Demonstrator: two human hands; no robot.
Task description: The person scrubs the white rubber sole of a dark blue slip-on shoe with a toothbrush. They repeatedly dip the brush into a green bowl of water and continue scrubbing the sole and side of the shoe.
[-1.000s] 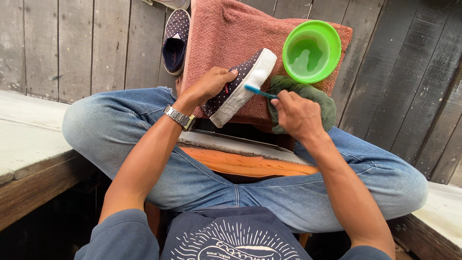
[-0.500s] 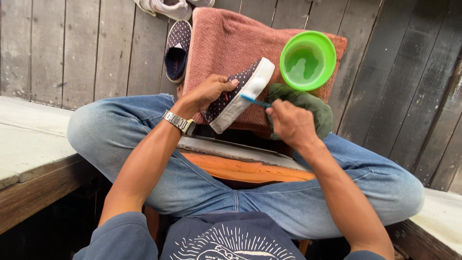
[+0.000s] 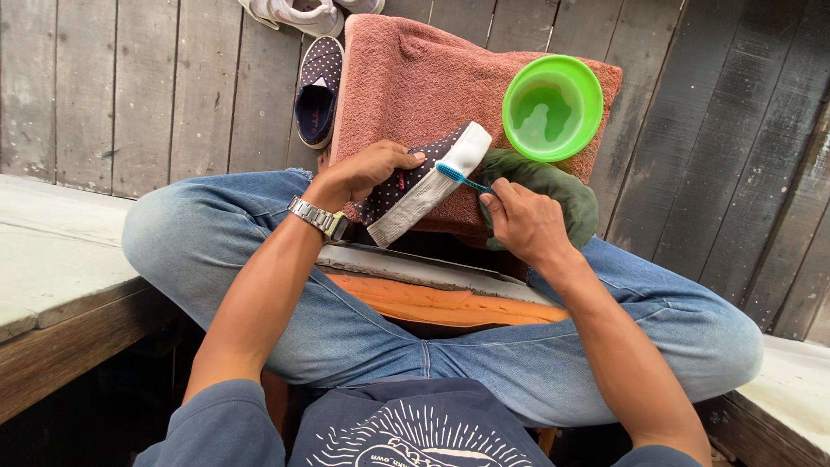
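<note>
left hand [image 3: 367, 173] gripping, right hand [image 3: 523, 227] pinching (forearms converging)

The dotted slip-on shoe [image 3: 415, 182] in the left hand [image 3: 367, 169] looks like matt dark cloth with a smooth, pale rubbery sole, and the toothbrush [image 3: 458, 177] held against that sole by the right hand [image 3: 523, 225] is glossy blue plastic. Under the shoe lies a rough, nubby pink terry towel [image 3: 415, 78], with a shiny green plastic bowl [image 3: 553, 104] and a soft, matt olive cloth [image 3: 553, 190] just beside the shoe. The deck boards [image 3: 112, 86] around the towel are weathered, grey, rough wood, and the wristwatch [image 3: 318, 218] near the shoe has a gleaming metal band.
</note>
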